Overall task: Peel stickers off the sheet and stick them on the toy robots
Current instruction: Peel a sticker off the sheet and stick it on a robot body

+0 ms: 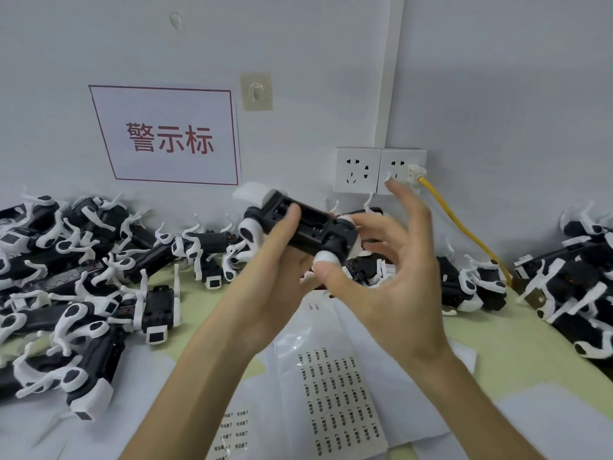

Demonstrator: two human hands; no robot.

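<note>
I hold a black and white toy robot (310,227) up above the table, its underside facing me. My left hand (277,260) grips its body from below, thumb on top. My right hand (384,270) is at the robot's right end: its thumb touches a white leg joint and the other fingers are spread, partly behind the toy. Whether a sticker is on a fingertip cannot be made out. A sticker sheet (335,390) with rows of small printed labels lies on the table under my forearms. A second sheet (235,433) shows at the bottom edge.
Several toy robots are piled at the left (79,280), along the wall (202,247) and at the right (570,293). Two wall sockets (358,171) sit behind, with a yellow cable (464,227) running down to the table. A red-bordered sign (169,137) hangs on the wall.
</note>
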